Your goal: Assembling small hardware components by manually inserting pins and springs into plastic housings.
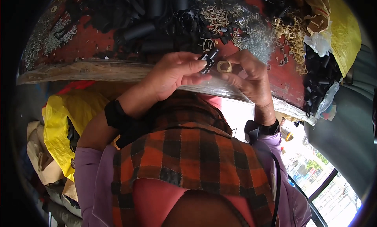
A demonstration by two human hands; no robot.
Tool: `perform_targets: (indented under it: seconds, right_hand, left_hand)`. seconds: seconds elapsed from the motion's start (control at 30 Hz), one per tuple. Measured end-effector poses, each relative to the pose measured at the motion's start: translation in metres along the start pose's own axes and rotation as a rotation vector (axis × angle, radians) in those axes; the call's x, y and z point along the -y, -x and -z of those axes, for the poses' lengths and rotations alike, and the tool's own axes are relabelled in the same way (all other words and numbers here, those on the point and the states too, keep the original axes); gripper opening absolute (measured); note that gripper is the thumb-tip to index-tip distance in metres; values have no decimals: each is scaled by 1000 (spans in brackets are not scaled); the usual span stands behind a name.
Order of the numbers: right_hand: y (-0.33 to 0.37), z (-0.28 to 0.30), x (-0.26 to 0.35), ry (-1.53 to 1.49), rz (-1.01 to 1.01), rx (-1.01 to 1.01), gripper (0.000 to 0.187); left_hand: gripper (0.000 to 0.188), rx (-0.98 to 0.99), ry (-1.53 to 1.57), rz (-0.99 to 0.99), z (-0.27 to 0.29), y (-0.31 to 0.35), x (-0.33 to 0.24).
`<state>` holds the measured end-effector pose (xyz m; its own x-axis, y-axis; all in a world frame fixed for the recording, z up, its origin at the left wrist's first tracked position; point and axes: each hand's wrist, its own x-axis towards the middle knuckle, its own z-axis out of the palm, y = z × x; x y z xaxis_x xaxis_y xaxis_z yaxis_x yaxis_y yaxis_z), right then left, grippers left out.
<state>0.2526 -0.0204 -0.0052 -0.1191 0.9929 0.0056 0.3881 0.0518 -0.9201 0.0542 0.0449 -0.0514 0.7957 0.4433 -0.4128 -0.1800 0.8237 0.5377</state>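
Between the thumb and fingers of my left hand (176, 71) is a small black plastic part (209, 61) with a narrow, tilted end. My right hand (251, 71) pinches a cream-coloured ring-shaped piece (224, 66) with a hole through its middle. The two pieces are close together but apart, above the near edge of the red work table (284, 83). Just beyond them lie loose cream-coloured clips (215, 19) and black parts.
Small silvery metal pieces (255, 46) are heaped past my hands, with more at the far left. Larger black cylinders (137, 30) lie at the back. Black parts (318, 75) pile up at the right edge near a yellow bag (345, 34). Another yellow bag (59, 124) stands left of me.
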Motion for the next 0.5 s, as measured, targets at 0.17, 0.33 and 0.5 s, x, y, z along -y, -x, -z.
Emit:
perform_targets:
  seconds: [0.17,0.33,0.5]
  right_hand:
    - [-3,-3,14,230,124,45,28]
    - [-7,-4,18,410,257,71,30]
    - [-12,-3,24,498,317,202,28]
  left_hand:
    - [22,-50,-142,97,-4,5,-6]
    - [28,-35,-239,171,-9,4,-12]
    - [33,-29,-306,226,-8,3,-13]
